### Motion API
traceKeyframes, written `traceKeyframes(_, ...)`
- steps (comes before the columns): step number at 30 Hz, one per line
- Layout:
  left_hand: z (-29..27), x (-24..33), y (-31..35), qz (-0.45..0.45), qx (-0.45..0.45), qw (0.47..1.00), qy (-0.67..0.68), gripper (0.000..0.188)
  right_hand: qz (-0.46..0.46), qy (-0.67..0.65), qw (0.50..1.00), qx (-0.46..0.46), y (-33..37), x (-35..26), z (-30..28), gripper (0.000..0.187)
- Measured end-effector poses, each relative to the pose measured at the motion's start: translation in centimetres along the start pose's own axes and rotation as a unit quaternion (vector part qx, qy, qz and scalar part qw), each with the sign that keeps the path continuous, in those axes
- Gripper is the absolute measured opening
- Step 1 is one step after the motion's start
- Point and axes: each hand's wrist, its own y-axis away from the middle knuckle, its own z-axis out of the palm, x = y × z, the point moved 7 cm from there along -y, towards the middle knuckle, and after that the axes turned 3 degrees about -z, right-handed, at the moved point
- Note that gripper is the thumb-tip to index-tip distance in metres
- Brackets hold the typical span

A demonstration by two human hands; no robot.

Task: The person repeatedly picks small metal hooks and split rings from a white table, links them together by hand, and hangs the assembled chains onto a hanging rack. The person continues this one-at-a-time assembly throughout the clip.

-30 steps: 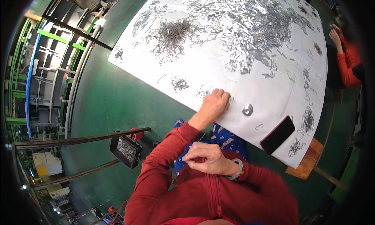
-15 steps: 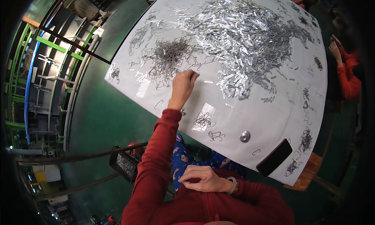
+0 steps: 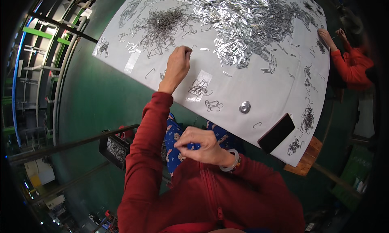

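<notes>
- Corner cluster (image 3: 103,47) of dark wire hooks is lying near the left corner of the white table (image 3: 229,87).
- Dark hook pile (image 3: 161,24) is lying loosely tangled beyond the left hand (image 3: 177,66); this bulk is appearing largely undivided.
- Left hand is hovering over the table, or lightly touching it; the contact is not showing clearly. Its fingertips are bunching in a narrow pinch. A thin wire hook (image 3: 194,47) is showing just beside them; whether the fingers are gripping it, cannot tell.
- Right hand (image 3: 201,146) is staying off the table, in front of the torso, with its fingers curling loosely inward. Full closure and any held part: cannot tell.
- Strip cluster (image 3: 198,87) and near cluster (image 3: 213,106) are lying apart from the bulk, between the left hand and a round metal disc (image 3: 244,107). Portioning is appearing partly done.
- Flat metal clips (image 3: 243,34) are forming the largest heap, toward the far side; most are lying ungrouped.
- Phone (image 3: 276,134) is occupying the near right part; further hook clusters (image 3: 307,119) are lining the right side.
- Near edge is slanting from the left corner down to the right, passing under the left forearm.
- White surface is giving the left hand room toward the disc; the phone and a co-worker's hand (image 3: 326,38) are limiting the right side.
</notes>
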Motion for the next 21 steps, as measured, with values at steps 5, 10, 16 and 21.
traceKeyframes(5,-8.1,4.0,9.4,-0.171,-0.005,0.952,0.254,0.012,0.049,-0.001,0.998,0.035,-0.1,0.4,-0.2,0.018)
traceKeyframes(10,-13.3,10.4,17.5,-0.113,0.014,0.931,0.347,0.015,0.091,-0.057,0.992,0.072,0.0,0.6,-0.2,0.019)
traceKeyframes(16,-13.4,12.8,19.9,-0.057,0.101,0.983,0.142,0.015,0.064,-0.023,0.991,0.116,0.2,-1.1,-0.4,0.021)
traceKeyframes(21,-12.6,12.6,20.2,-0.061,0.154,0.969,0.183,0.015,-0.041,0.074,0.991,0.100,-0.5,-2.9,-0.4,0.022)
